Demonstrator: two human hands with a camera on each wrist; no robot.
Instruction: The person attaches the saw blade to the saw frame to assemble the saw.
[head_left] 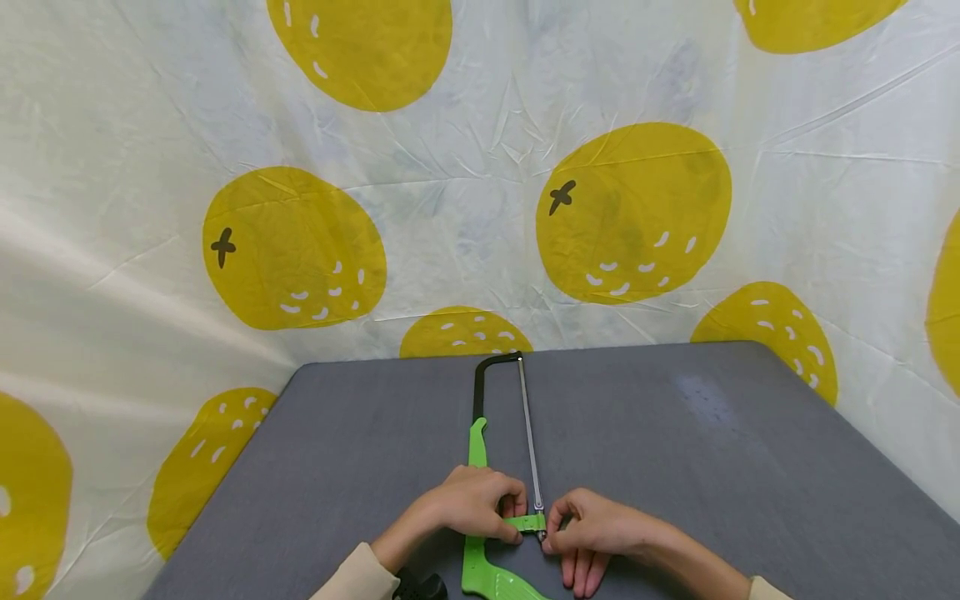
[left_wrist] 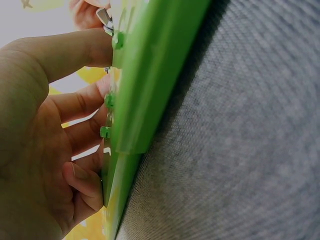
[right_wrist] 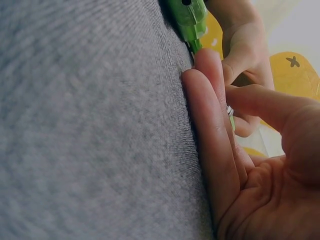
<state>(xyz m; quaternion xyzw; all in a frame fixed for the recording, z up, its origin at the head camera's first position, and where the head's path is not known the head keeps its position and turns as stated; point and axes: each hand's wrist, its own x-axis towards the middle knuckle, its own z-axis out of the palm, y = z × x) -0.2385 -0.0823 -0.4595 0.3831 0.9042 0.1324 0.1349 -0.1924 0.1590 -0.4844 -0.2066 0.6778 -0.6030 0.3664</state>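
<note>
A hacksaw (head_left: 477, 454) with a green handle, black front frame and thin silver blade (head_left: 529, 433) lies flat on the grey table, its far end pointing away from me. My left hand (head_left: 474, 500) is over the green frame and holds it by the short arm at the near end of the blade; in the left wrist view its fingers touch the green side (left_wrist: 150, 75). At that arm's outer end, my right hand (head_left: 600, 525) pinches the small metal wing nut with thumb and index finger. Its other fingers (right_wrist: 210, 120) rest along the table. The fingertips mostly hide the nut.
The grey cloth-covered table (head_left: 360, 442) spreads out around the saw. A white curtain (head_left: 465, 233) with yellow fruit shapes hangs behind and beside it. Near the left forearm sits a small black object (head_left: 423, 586), partly cut off.
</note>
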